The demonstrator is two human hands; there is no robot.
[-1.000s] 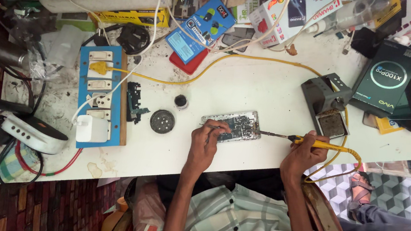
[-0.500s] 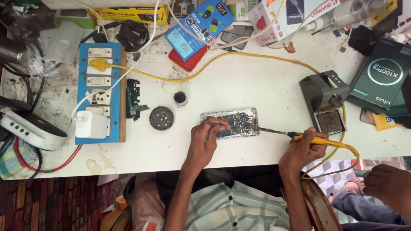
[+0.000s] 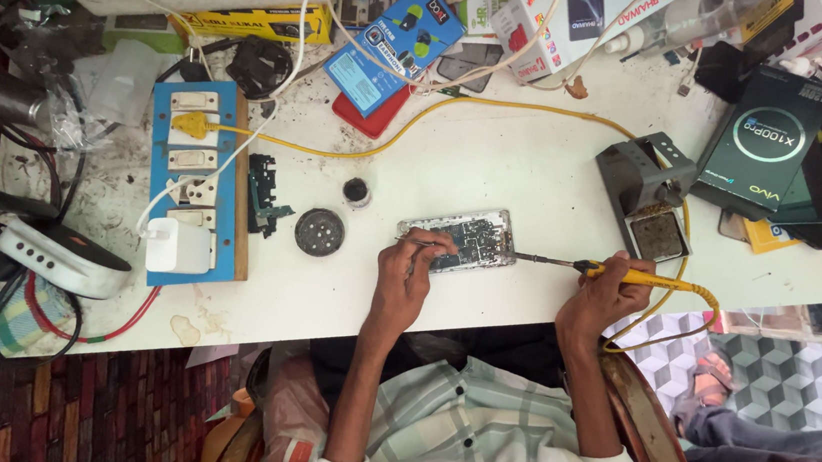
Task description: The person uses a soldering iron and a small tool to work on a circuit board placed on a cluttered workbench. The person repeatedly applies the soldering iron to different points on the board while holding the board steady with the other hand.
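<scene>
While your left hand (image 3: 404, 279) pinches tweezers (image 3: 430, 245) on the opened phone (image 3: 458, 239) at centre frame, your right hand (image 3: 604, 295) grips the yellow soldering iron (image 3: 618, 274), so soldering looks under way and steady tip placement comes next.

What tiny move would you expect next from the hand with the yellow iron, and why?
Probably a slight nudge of the soldering iron tip further onto the opened phone. The right hand holds the tip at the phone's edge, while the left hand steadies a thin tool on the board, so the spot looks prepared.
</scene>
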